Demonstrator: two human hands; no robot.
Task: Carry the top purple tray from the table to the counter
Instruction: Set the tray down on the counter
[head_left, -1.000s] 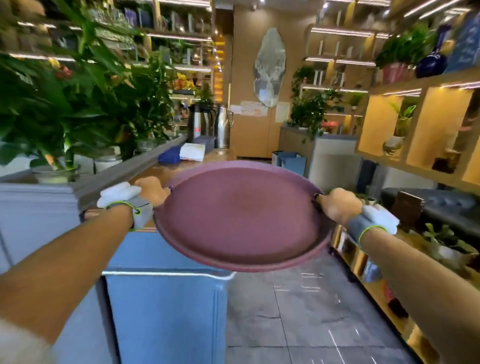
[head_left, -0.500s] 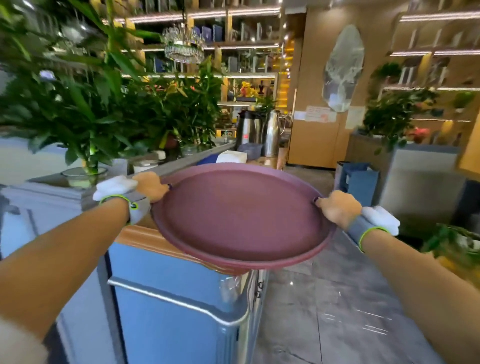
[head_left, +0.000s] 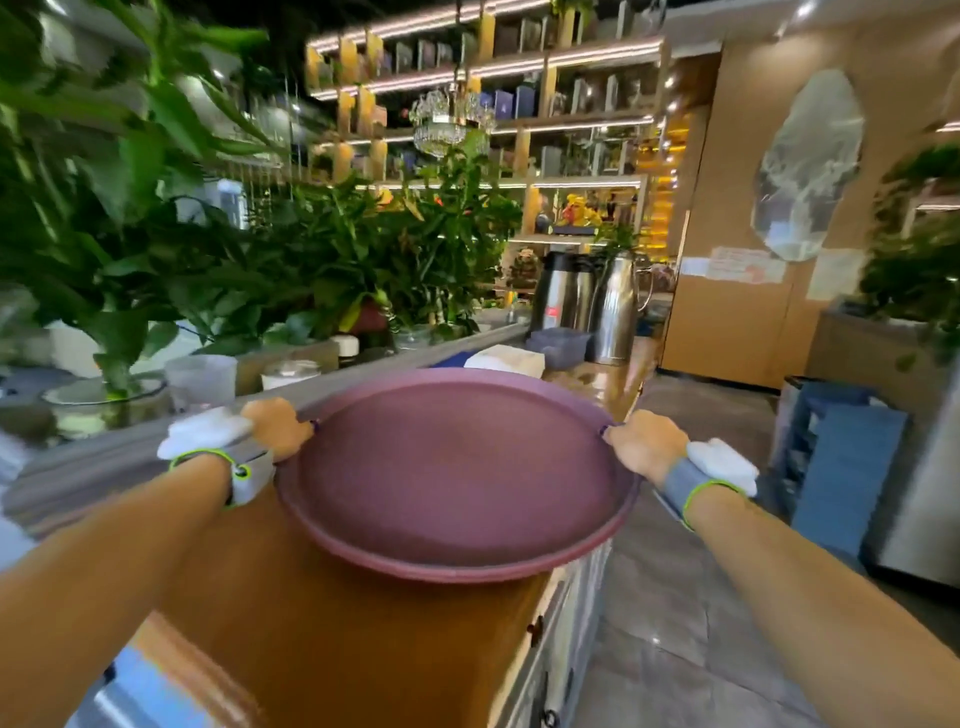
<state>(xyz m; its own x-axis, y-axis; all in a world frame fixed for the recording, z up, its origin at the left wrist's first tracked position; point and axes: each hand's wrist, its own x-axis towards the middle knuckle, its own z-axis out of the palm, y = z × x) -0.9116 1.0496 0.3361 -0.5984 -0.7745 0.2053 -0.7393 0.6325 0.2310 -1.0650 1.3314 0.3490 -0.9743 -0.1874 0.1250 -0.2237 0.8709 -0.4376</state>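
Observation:
A round purple tray (head_left: 457, 467) fills the middle of the head view, level and empty. My left hand (head_left: 275, 428) grips its left rim and my right hand (head_left: 644, 441) grips its right rim. The tray is above the brown wooden counter top (head_left: 332, 639), with its right edge out past the counter's side. I cannot tell if its underside touches the wood. Both wrists wear grey bands with white pads.
Farther along the counter stand a white folded cloth (head_left: 506, 358), a small grey tub (head_left: 558, 345) and two steel flasks (head_left: 592, 301). Potted plants (head_left: 156, 270) line the raised grey ledge on the left. A blue crate (head_left: 836, 462) stands on the tiled floor at right.
I have come closer to the counter and the view has swung left. The tray, earlier beside the counter's corner over the floor, is now over the counter top. Both hands keep their grip.

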